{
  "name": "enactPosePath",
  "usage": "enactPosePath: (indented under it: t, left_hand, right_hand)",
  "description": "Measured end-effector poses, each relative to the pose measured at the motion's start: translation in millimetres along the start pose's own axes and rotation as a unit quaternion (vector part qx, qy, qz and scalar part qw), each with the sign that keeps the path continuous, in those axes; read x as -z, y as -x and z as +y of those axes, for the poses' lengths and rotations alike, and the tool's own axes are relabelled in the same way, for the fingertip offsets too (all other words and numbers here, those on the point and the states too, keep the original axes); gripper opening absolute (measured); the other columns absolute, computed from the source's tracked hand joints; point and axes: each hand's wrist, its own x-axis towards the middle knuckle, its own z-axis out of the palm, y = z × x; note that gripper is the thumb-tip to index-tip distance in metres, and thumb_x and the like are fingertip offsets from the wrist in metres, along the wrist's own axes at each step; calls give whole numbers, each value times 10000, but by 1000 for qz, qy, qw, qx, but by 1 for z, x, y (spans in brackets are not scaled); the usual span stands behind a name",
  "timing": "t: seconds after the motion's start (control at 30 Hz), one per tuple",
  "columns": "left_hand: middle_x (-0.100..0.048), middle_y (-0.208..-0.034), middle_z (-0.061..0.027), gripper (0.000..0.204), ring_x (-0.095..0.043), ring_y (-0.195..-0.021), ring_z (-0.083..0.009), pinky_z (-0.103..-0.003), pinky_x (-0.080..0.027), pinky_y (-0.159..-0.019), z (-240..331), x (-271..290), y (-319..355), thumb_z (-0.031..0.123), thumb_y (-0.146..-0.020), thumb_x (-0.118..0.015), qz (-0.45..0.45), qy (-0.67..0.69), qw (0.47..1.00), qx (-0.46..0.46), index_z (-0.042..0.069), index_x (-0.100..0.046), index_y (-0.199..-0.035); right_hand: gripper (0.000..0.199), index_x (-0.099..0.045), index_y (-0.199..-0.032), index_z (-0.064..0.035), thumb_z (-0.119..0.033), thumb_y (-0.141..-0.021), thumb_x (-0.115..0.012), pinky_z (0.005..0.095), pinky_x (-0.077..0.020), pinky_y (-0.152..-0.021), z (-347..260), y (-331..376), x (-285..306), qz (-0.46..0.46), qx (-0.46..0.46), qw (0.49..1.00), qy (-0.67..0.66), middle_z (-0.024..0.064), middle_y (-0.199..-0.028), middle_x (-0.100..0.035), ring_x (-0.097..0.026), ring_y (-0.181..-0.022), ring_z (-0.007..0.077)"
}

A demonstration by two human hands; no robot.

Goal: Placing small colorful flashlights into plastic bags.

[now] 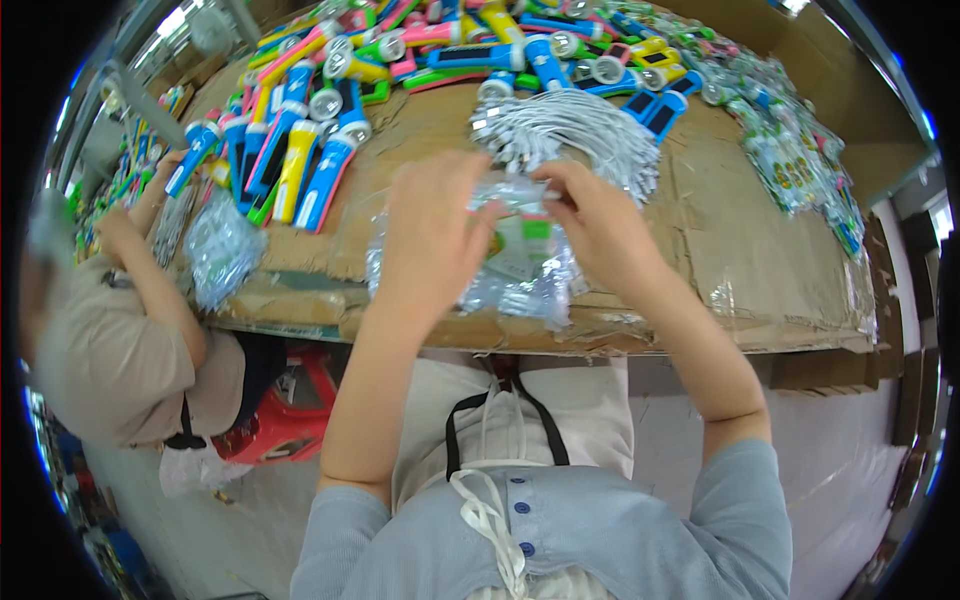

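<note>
My left hand [432,232] and my right hand [598,225] both grip the top of a clear plastic bag [520,265] that lies on a stack of the same bags at the near edge of the cardboard-covered table [740,250]. The bag has a white and green card inside it. Just beyond my fingers lies a bundle of white cables [580,135]. Behind that is a heap of colourful flashlights [320,150] in blue, yellow, pink and green.
A person in a beige top [120,340] sits at my left, hands at the table by a pile of clear bags [220,250]. A red stool [285,415] stands beneath. Printed packets [790,150] lie at the far right. Cardboard boxes stand behind.
</note>
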Motion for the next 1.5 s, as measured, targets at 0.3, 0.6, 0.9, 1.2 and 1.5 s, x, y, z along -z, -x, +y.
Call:
enactPosePath:
  t: [0.3,0.6,0.9,1.2,1.5]
  left_hand:
    - [-541,-737,-25,115,-549,-779,-211,-385,-385,-811,45,-40,-18,140,-744,-631,-94,92,977,-166,97,-524,-749]
    - [-568,-841,-50,131,-550,-839,-247,-394,-387,-793,-64,-71,17,161,-768,-636,-206,-44,975,-65,80,-563,-840]
    - [-554,-933,-85,206,-514,-944,-284,-407,-378,-785,-72,-85,23,135,-728,-679,-177,72,981,41,83,-572,-896]
    - [-589,-741,-100,142,-572,-753,-286,-374,-415,-715,-68,-96,24,89,-691,-712,-148,233,956,101,37,-590,-741]
    - [-601,-724,-90,129,-572,-726,-297,-380,-430,-653,-68,-87,24,66,-675,-715,-145,223,961,73,35,-593,-704]
  right_hand:
    - [217,-415,-930,-36,19,-792,-573,355,-489,-624,24,35,18,77,-66,987,-128,139,-781,-596,-633,-741,270]
    - [122,-548,-879,-29,-67,-774,-599,300,-450,-675,240,82,180,464,-216,848,135,78,-790,-581,-546,-728,168]
    - [319,-570,-1048,14,-81,-745,-584,403,-400,-876,215,50,126,322,-165,881,305,194,-1029,-572,-523,-1002,340]
    - [197,-624,-898,-56,-195,-765,-670,360,-486,-702,66,-30,-66,-55,112,984,125,80,-843,-618,-593,-836,270]
    - [110,-606,-785,-49,-149,-760,-642,403,-470,-664,77,-11,-4,-130,41,961,243,106,-772,-590,-577,-752,304]
